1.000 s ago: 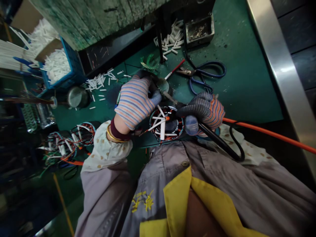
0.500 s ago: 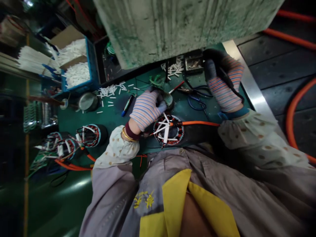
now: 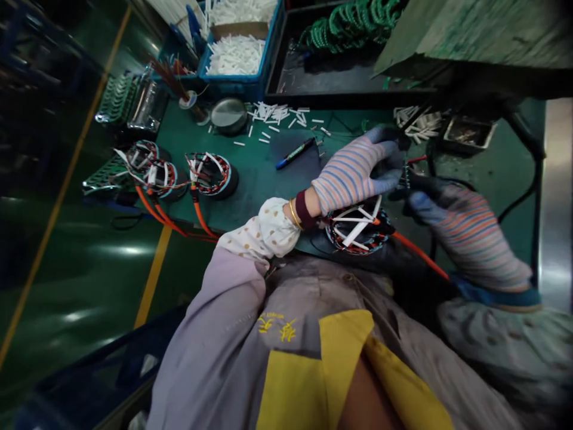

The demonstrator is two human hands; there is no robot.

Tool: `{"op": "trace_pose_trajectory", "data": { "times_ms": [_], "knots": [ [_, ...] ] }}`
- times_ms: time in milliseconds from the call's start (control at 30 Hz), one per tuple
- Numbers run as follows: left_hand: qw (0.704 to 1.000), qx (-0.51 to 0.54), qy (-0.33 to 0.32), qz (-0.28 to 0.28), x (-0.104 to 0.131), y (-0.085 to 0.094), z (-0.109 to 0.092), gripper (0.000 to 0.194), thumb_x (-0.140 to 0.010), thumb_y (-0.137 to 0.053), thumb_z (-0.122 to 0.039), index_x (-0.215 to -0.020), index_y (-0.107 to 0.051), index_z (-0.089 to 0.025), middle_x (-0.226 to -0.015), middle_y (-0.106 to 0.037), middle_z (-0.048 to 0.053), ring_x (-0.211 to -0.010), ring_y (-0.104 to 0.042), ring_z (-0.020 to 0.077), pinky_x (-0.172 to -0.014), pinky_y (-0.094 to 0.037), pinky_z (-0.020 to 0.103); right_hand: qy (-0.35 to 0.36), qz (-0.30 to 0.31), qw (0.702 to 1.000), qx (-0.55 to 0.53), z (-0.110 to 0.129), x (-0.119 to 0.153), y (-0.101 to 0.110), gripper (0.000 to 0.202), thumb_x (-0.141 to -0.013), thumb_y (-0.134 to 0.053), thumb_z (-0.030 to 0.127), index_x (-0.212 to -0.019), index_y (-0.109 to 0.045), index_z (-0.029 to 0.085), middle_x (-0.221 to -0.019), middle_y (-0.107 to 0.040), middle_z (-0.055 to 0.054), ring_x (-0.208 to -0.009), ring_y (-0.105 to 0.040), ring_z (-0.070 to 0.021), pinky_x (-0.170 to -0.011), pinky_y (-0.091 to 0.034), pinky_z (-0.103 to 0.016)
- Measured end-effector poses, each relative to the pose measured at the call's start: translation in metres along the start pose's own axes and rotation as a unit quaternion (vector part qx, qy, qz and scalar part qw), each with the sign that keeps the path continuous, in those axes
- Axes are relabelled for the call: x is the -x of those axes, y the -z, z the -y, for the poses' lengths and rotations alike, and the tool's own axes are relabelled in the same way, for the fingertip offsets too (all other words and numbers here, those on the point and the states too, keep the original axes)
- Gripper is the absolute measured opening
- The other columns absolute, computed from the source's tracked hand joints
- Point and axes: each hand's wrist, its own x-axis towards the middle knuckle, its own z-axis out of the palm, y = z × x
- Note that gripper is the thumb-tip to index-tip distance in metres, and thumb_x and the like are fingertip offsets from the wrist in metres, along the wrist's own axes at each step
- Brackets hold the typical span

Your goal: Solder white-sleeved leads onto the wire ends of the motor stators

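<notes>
Embroidery (image 3: pixel 277 327) in yellow thread, too blurred to read surely, marks the grey cloth garment (image 3: pixel 313 292). Striped-gloved left hand (image 3: pixel 364 170) curls narrowly just beyond the round, wire-wound coil (image 3: pixel 357 230) with white sleeves, near the green surface's (image 3: pixel 255 188) edge; striped-gloved right hand (image 3: pixel 468 230) bends beside it. Either grip's contents: cannot tell.
</notes>
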Motion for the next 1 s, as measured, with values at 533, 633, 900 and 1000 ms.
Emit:
{"op": "trace_pose_trajectory", "data": {
  "times_ms": [533,633,900,1000],
  "knots": [
    [0.974,-0.062,0.204,-0.079,0.081,-0.067,0.155,0.035,-0.111,-0.057,-0.029,-0.142,-0.068,-0.016,-0.136,-0.069,0.019,-0.120,-0.069,0.0344,-0.112,-0.056,0.047,0.050,-0.049,0.942,0.330,0.024,0.060,0.004,0.049,-0.113,-0.053,0.045,-0.147,-0.070,0.015,-0.104,-0.079,-0.015,-0.090,-0.071,-0.0284,-0.073,-0.042,-0.038],
    [0.988,-0.065,0.119,-0.069,0.101,-0.069,0.143,0.042,-0.111,-0.056,-0.034,-0.147,-0.067,-0.016,-0.133,-0.069,0.019,-0.121,-0.067,0.0358,-0.111,-0.056,0.051,0.085,-0.097,0.931,0.342,0.032,0.079,0.014,0.036,-0.110,-0.061,0.034,-0.138,-0.073,0.015,-0.094,-0.079,-0.011,-0.080,-0.067,-0.0250,-0.069,-0.040,-0.037],
    [0.990,0.133,0.044,-0.011,0.145,-0.059,0.104,0.045,-0.112,-0.053,-0.045,-0.147,-0.074,-0.024,-0.119,-0.070,0.008,-0.103,-0.071,0.0225,-0.098,-0.060,0.034,0.169,-0.001,0.938,0.301,0.057,0.082,0.010,0.038,-0.105,-0.064,0.022,-0.142,-0.071,0.022,-0.113,-0.084,-0.007,-0.094,-0.074,-0.0214,-0.079,-0.050,-0.034],
    [0.989,0.137,0.055,0.019,0.177,-0.045,0.097,0.040,-0.111,-0.056,-0.044,-0.134,-0.082,-0.026,-0.112,-0.071,0.007,-0.096,-0.072,0.0214,-0.088,-0.061,0.032,0.228,0.025,0.942,0.244,0.062,0.086,-0.003,0.032,-0.104,-0.063,0.012,-0.132,-0.074,0.022,-0.120,-0.084,-0.005,-0.108,-0.076,-0.0199,-0.095,-0.056,-0.035]
  ]
}}
